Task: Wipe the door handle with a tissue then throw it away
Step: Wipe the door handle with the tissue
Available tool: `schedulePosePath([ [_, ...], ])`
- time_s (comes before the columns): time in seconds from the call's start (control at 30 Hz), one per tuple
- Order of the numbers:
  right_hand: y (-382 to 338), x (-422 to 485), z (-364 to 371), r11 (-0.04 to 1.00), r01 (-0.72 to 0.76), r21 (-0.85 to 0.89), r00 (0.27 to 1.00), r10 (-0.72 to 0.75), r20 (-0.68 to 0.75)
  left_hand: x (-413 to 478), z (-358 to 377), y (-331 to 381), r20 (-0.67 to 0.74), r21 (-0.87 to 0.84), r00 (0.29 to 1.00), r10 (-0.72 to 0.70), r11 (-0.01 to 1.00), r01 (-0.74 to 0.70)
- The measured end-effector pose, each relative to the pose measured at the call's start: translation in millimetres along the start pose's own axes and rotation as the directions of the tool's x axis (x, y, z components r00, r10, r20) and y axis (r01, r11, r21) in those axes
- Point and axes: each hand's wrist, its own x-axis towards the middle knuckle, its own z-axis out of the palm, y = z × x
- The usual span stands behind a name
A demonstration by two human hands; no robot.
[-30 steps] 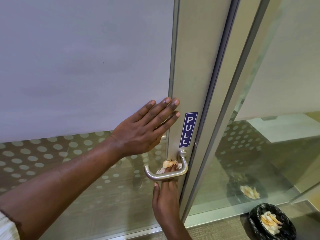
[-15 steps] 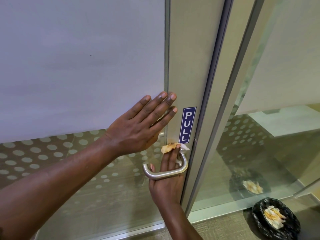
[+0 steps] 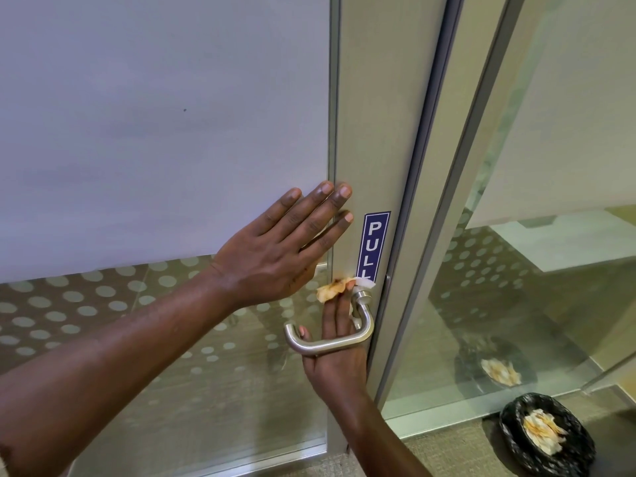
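Observation:
A brushed-metal lever door handle (image 3: 330,342) curves out from the door's metal frame below a blue PULL sticker (image 3: 373,247). My right hand (image 3: 335,354) reaches up behind the handle bar, fingers pointing upward, and holds a crumpled white tissue (image 3: 335,289) with orange stains against the frame near the handle's base. My left hand (image 3: 280,251) lies flat with fingers spread on the glass door, just left of the frame and above the handle.
A bin lined with a black bag (image 3: 547,435), holding used stained tissues, stands on the carpet at the lower right. A fixed glass panel (image 3: 516,270) to the right reflects it. The door glass (image 3: 137,321) carries frosted film and dots.
My right hand has slid upward behind the handle, carrying the tissue from the bar's level up to the handle's base by the sticker. My left hand stays pressed on the door.

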Motion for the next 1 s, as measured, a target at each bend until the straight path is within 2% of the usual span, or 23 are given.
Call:
schedulePosePath([
  [0.23,24.1,-58.4,1.6,0.996,-0.037,-0.077,0.97,0.054,0.238,-1.0,0.8,-0.5,0.009,0.001,1.0,0.001,1.0,-0.001],
  [0.47,10.2,-19.3,-8.2,1.0,0.006,0.027,0.995,-0.009,0.098,-1.3,1.5,0.6,0.01,-0.009,1.0,-0.003,1.0,0.003],
  [0.63,28.0,-51.8,-9.4,0.999,-0.028,-0.042,0.98,0.036,0.197,-1.5,0.3,0.2,0.017,-0.013,1.0,0.0,1.0,0.001],
  [0.77,35.6,-61.2,-14.7,0.996,-0.085,-0.041,0.974,0.092,0.208,-0.8,-0.9,0.3,0.024,-0.017,1.0,0.001,1.0,0.0],
  [0.9,35.1,-48.5,-20.7,0.977,-0.213,0.011,0.972,0.211,0.101,-0.4,-1.7,0.1,0.02,-0.027,1.0,0.0,1.0,0.001],
  [1.0,38.3,-44.2,-28.9,0.981,-0.168,0.102,0.985,0.164,0.045,-0.9,-1.5,0.0,0.024,-0.024,1.0,0.003,1.0,-0.002],
])
